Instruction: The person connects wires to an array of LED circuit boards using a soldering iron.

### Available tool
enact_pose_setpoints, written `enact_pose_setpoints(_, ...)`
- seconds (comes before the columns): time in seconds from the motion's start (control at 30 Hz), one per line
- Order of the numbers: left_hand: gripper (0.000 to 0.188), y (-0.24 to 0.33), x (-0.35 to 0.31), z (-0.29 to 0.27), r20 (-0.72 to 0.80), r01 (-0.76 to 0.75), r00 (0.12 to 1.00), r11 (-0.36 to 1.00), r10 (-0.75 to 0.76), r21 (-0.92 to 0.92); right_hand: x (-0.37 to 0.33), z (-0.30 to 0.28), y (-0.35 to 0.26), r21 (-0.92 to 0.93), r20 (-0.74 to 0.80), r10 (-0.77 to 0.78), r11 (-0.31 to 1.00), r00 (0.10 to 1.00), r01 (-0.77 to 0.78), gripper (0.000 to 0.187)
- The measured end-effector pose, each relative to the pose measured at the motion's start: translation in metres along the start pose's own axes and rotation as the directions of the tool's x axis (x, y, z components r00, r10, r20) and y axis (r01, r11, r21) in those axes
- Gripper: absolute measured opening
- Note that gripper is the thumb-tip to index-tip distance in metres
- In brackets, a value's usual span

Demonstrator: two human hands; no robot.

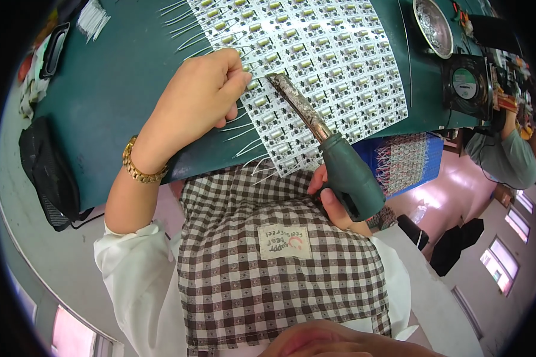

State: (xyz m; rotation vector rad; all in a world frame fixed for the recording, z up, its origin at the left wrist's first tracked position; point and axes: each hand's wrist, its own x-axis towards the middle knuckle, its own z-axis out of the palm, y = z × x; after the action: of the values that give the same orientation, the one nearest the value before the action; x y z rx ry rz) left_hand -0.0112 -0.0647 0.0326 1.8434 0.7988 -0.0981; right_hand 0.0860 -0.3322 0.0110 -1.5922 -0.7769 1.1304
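Note:
A white sheet of small circuit boards (354, 71), set with rows of yellowish parts, lies on the green table. Thin white wires (244, 132) stick out along its left edge. My left hand (199, 89) is over that edge, thumb and forefinger pinched on a thin white wire (258, 77); the grip itself is partly hidden. With my right hand (335, 209) I hold a soldering iron (352, 175) by its dark green handle, fingers partly behind it. The iron's darkened tip rests at or just above the board, close to the pinched wire's end.
Loose white wires (93, 20) lie at the far left. A metal bowl (433, 27) and a black fan (466, 86) stand on the right. Below the table's right edge, a blue tray (432, 157) holds wired boards. A black bag (46, 169) sits left; another person's sleeve (506, 159) shows far right.

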Motion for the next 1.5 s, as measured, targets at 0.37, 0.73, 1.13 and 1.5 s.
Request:
enact_pose_setpoints(0.37,0.021,-0.001,0.000,0.001,-0.007,-0.022,1.000,1.000,0.022,0.006,0.003,0.002,0.012,-0.391,-0.085,-0.258,0.897,0.963,0.206,0.030)
enact_pose_setpoints(0.73,0.020,0.007,0.000,-0.004,0.027,-0.009,1.000,1.000,0.008,0.029,-0.006,-0.003,-0.005,-0.015,-0.008,-0.139,0.990,0.990,0.139,0.042)
enact_pose_setpoints(1.13,0.020,0.001,0.004,-0.001,0.013,-0.020,1.000,1.000,0.020,0.009,0.000,0.001,0.009,0.018,-0.030,-0.132,0.991,0.991,0.133,0.040)
enact_pose_setpoints(1.5,0.020,0.007,0.006,-0.002,0.030,-0.028,0.999,0.999,0.027,0.032,0.003,-0.005,0.011,-0.167,0.014,-0.177,0.970,0.984,0.177,0.029)
